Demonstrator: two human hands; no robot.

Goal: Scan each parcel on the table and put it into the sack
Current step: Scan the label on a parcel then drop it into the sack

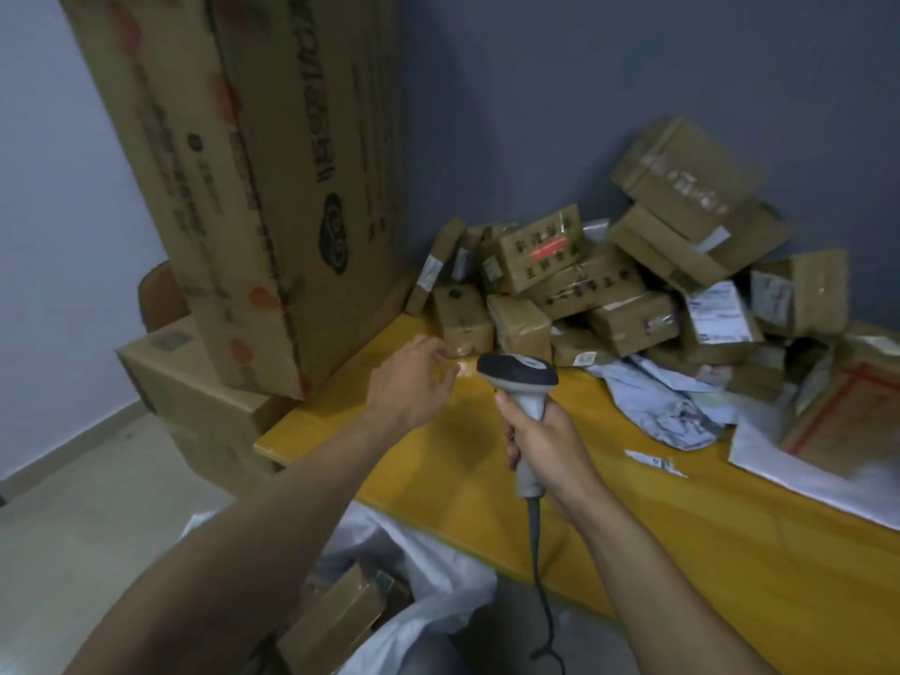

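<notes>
The person's left hand [414, 377] reaches out over the yellow surface [633, 518], its fingers [440, 354] loosely spread and holding nothing, their tips just short of a small brown parcel [462, 319] at the near left edge of the pile. The right hand [545, 445] grips the handle of a grey barcode scanner [517, 370], fingers curled round it, the dark head pointing away towards the parcels; its cable [535, 552] hangs down from the bottom of the handle

The pile of parcels [584, 285], mostly taped cardboard boxes with printed labels, is heaped on the far part of the surface against the dark grey wall [584, 90], several boxes tilted and resting on one another. Crumpled pale grey mailer bags [667, 406] lie in front of the pile, and a loose label [655, 462] lies flat on the surface near them. A flat white mailer [803, 470] lies further right

The white sack [438, 567] sits open below the near edge of the surface, between the person's forearms, with a cardboard parcel [336, 621] inside it. A tall printed carton [253, 187] leans at the left end of the surface, above a brown box [195, 397] standing on the floor
</notes>
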